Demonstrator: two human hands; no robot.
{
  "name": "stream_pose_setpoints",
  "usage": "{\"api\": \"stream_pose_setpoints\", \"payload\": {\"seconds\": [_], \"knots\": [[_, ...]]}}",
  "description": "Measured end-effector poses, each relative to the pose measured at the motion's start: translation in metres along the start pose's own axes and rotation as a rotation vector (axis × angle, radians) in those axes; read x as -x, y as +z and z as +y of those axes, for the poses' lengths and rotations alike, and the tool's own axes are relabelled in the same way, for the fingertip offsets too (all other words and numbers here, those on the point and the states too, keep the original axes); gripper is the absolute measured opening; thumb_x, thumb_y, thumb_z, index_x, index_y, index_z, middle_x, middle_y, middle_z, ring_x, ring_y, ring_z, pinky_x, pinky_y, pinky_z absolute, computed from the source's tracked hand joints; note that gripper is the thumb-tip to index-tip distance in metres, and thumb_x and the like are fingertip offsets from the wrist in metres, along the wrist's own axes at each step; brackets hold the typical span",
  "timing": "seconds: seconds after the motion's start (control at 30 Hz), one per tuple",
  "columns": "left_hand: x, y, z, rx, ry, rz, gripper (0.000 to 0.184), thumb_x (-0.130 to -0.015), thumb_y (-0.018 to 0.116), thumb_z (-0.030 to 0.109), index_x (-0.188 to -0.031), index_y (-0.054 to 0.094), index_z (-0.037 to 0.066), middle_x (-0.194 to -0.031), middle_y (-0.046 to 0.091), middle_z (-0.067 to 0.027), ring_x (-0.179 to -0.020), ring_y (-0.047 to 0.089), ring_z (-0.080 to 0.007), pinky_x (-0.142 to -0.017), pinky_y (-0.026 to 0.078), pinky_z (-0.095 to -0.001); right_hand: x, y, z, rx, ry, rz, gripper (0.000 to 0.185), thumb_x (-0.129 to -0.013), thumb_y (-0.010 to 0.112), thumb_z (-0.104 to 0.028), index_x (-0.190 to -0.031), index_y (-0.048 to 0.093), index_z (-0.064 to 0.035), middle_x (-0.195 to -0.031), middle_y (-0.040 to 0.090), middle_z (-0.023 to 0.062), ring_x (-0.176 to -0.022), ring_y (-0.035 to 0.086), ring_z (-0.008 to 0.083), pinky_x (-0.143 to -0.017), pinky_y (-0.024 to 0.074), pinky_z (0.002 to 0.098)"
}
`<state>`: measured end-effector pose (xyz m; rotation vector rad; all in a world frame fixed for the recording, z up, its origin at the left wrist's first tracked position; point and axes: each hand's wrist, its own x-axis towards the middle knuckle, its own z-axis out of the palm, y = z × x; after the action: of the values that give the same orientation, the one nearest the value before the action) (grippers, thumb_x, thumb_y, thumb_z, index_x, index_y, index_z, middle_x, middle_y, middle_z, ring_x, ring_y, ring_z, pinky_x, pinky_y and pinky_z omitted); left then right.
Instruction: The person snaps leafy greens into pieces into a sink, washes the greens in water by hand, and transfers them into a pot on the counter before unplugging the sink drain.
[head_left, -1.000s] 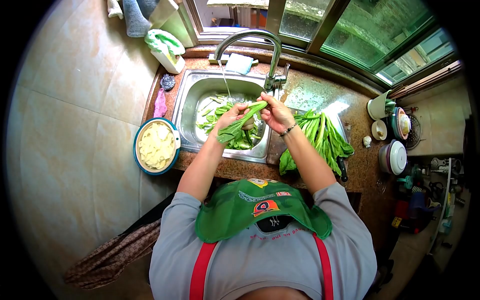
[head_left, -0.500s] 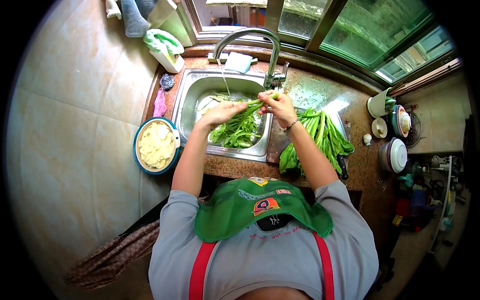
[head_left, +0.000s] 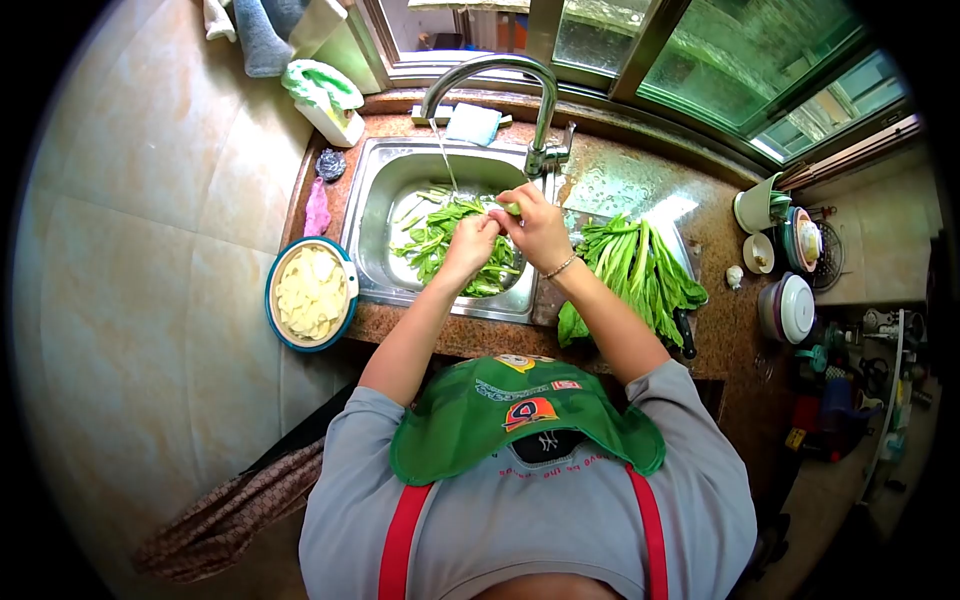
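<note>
Above the sink's right half my two closed hands meet. My right hand [head_left: 540, 235] grips a leafy green stalk [head_left: 513, 208], whose pale end pokes out between thumb and fingers. My left hand [head_left: 472, 245] is closed against the right fingertips, pinching the same stalk; its fingers partly hide it. Cut and torn leafy greens [head_left: 430, 240] lie below in the metal sink [head_left: 378, 190]. Water runs into it from the curved faucet [head_left: 490, 65]. Right of my right wrist, a pile of whole leafy greens [head_left: 645, 270] rests on the counter beside the sink.
A knife handle [head_left: 685, 335] sticks out beside the pile. Left of the sink stands a bowl of pale slices [head_left: 310, 290], with a pink cloth [head_left: 317, 208] and scouring pad [head_left: 332, 163] behind it. A blue sponge [head_left: 473, 124] sits behind the sink; a lidded pot [head_left: 795, 310] stands right.
My left hand has moved right and down and closed beside my right hand. My right hand has turned and dropped slightly. Leaves that hung between the hands now lie lower in the sink.
</note>
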<state>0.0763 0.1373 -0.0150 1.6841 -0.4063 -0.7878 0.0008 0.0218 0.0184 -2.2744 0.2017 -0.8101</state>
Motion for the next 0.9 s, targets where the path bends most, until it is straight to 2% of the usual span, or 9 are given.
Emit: {"api": "stream_pose_setpoints", "payload": {"seconds": [0.03, 0.1, 0.13, 0.23, 0.47, 0.6, 0.63, 0.83, 0.9], "knots": [[-0.001, -0.002, 0.004, 0.000, 0.001, -0.001, 0.028, -0.095, 0.049, 0.023, -0.076, 0.060, 0.005, -0.055, 0.039, 0.0064, -0.048, 0.031, -0.0046, -0.044, 0.025, -0.0259, -0.001, -0.001, 0.001, 0.000, 0.000, 0.001, 0.020, -0.078, 0.074, -0.015, -0.092, 0.065, -0.0037, -0.087, 0.060, 0.0084, -0.067, 0.064, 0.0184, -0.060, 0.0516, 0.0286], [-0.005, -0.012, 0.009, 0.415, -0.393, -0.207, 0.026, -0.095, 0.047, 0.021, -0.075, 0.054, 0.006, -0.054, 0.032, 0.0083, -0.044, 0.025, -0.0049, -0.043, 0.022, -0.0239, -0.004, -0.003, 0.004, 0.048, -0.164, -0.007, 0.020, -0.079, 0.074, -0.012, -0.094, 0.065, -0.0030, -0.086, 0.061, 0.0070, -0.065, 0.065, 0.0154, -0.058, 0.0517, 0.0269], [-0.006, -0.020, 0.007, 0.415, -0.394, -0.207, 0.026, -0.095, 0.047, 0.021, -0.075, 0.054, 0.006, -0.054, 0.032, 0.0083, -0.044, 0.025, -0.0049, -0.043, 0.022, -0.0239, -0.005, -0.003, 0.006, 0.048, -0.164, -0.007, 0.020, -0.079, 0.074, -0.012, -0.094, 0.065, -0.0030, -0.086, 0.061, 0.0070, -0.065, 0.065, 0.0154, -0.058, 0.0517, 0.0269], [-0.010, -0.031, 0.008, 0.906, -0.471, -0.436, 0.022, -0.094, 0.043, 0.018, -0.076, 0.047, 0.007, -0.053, 0.029, 0.0072, -0.043, 0.025, -0.0058, -0.042, 0.026, -0.0214, -0.005, 0.004, 0.017, -0.859, 0.473, 0.029, 0.018, -0.082, 0.072, -0.012, -0.093, 0.065, 0.0003, -0.085, 0.067, 0.0059, -0.068, 0.065, 0.0102, -0.059, 0.0533, 0.0226], [-0.022, -0.007, 0.004, 1.618, -0.466, -0.307, 0.020, -0.092, 0.041, 0.013, -0.074, 0.045, 0.005, -0.050, 0.029, 0.0037, -0.041, 0.027, -0.0085, -0.042, 0.029, -0.0234, 0.010, 0.026, 0.000, -1.182, 0.684, 0.382, 0.021, -0.081, 0.071, -0.002, -0.100, 0.066, 0.0035, -0.085, 0.067, 0.0074, -0.072, 0.065, 0.0121, -0.067, 0.0539, 0.0226], [-0.026, -0.003, -0.002, 1.740, -0.481, -0.180, 0.021, -0.092, 0.039, 0.011, -0.073, 0.045, 0.005, -0.049, 0.030, 0.0028, -0.039, 0.026, -0.0094, -0.040, 0.028, -0.0244, 0.025, 0.039, 0.002, -0.746, 0.441, 0.435, 0.012, -0.080, 0.069, 0.001, -0.091, 0.070, 0.0007, -0.093, 0.067, 0.0063, -0.086, 0.062, 0.0117, -0.075, 0.0506, 0.0235], [-0.025, -0.001, 0.000, 1.602, -0.474, -0.039, 0.023, -0.093, 0.038, 0.010, -0.072, 0.044, 0.005, -0.049, 0.029, 0.0038, -0.038, 0.026, -0.0083, -0.039, 0.027, -0.0225, 0.027, 0.040, -0.002, -0.694, 0.375, 0.434, 0.013, -0.079, 0.069, 0.002, -0.092, 0.070, 0.0000, -0.093, 0.067, 0.0072, -0.086, 0.063, 0.0127, -0.075, 0.0507, 0.0243], [-0.025, -0.010, -0.012, 1.564, -0.467, 0.002, 0.022, -0.094, 0.034, 0.010, -0.074, 0.043, 0.007, -0.048, 0.031, 0.0046, -0.038, 0.028, -0.0070, -0.035, 0.025, -0.0197, 0.028, 0.023, -0.020, -0.242, 0.045, 0.366, 0.017, -0.075, 0.071, 0.001, -0.091, 0.071, -0.0031, -0.096, 0.067, 0.0120, -0.086, 0.067, 0.0210, -0.074, 0.0531, 0.0284], [-0.031, -0.028, -0.018, 1.532, -0.425, 0.144, 0.022, -0.095, 0.034, 0.011, -0.078, 0.047, 0.008, -0.047, 0.031, 0.0041, -0.037, 0.028, -0.0084, -0.043, 0.032, -0.0213, 0.029, 0.017, -0.024, -0.148, -0.017, 0.372, 0.018, -0.074, 0.071, 0.003, -0.092, 0.071, -0.0037, -0.096, 0.067, 0.0111, -0.084, 0.067, 0.0223, -0.073, 0.0535, 0.0296]]}}
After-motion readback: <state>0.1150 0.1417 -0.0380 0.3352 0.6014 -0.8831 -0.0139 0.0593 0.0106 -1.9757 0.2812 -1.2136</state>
